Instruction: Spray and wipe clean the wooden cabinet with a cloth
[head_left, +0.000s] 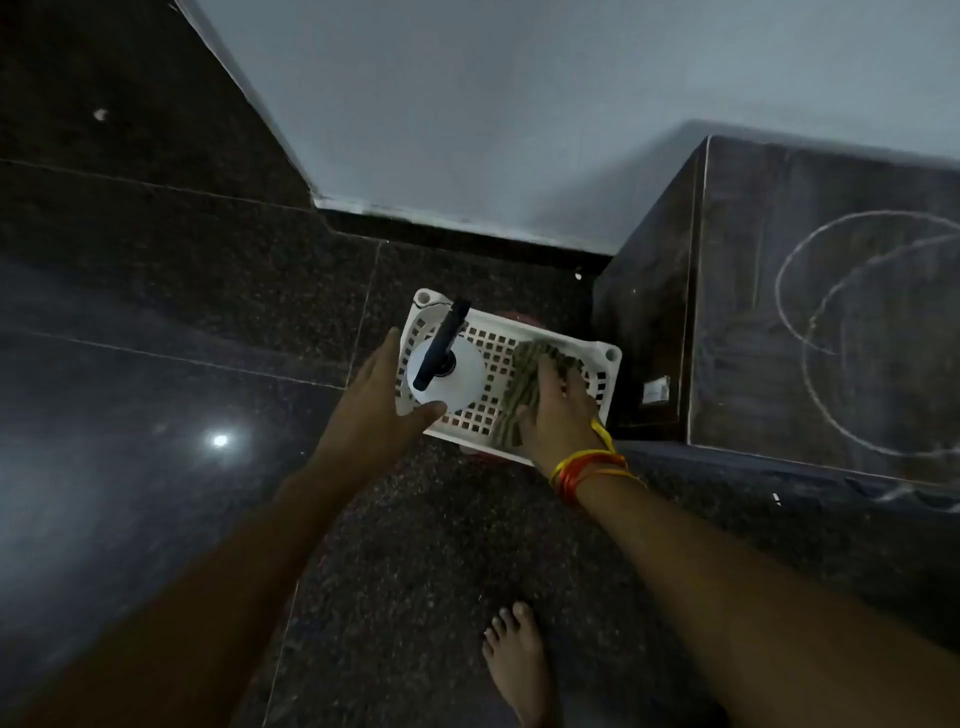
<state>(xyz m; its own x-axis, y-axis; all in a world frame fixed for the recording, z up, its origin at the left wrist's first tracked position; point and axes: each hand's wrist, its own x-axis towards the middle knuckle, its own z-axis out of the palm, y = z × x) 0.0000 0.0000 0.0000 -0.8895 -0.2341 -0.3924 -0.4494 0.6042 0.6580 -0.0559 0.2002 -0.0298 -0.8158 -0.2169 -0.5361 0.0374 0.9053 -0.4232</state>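
**Step in hand: picking up the spray bottle and cloth**

The work appears to be at its start. The 2 tools sit in a white plastic basket (550, 340) on the dark stone floor (156, 260), just beside the wooden cabinet (810, 312). The cabinet top carries pale curved marks and does not look wiped yet.

Hand state:
- The left hand (387, 387) is spread wide, fingers straight, cupped around the white spray bottle (462, 382). The thumb lies just under the bottle and the fingers run along its far side. It has no firm hold yet; whether it touches the bottle cannot be told.
- The right hand (558, 410) lies flat on the green cloth (524, 384), fingers extended and pressing down. It has not gathered the cloth.

Tool positions: the bottle stands upright at the left end of the basket, its dark trigger head (441, 345) pointing away from the person. The cloth lies folded at the right end.

Next move, as judged: close the left fingers around the bottle body, bunch the cloth in the right hand, lift both clear of the basket rim, then turn right to the cabinet top.
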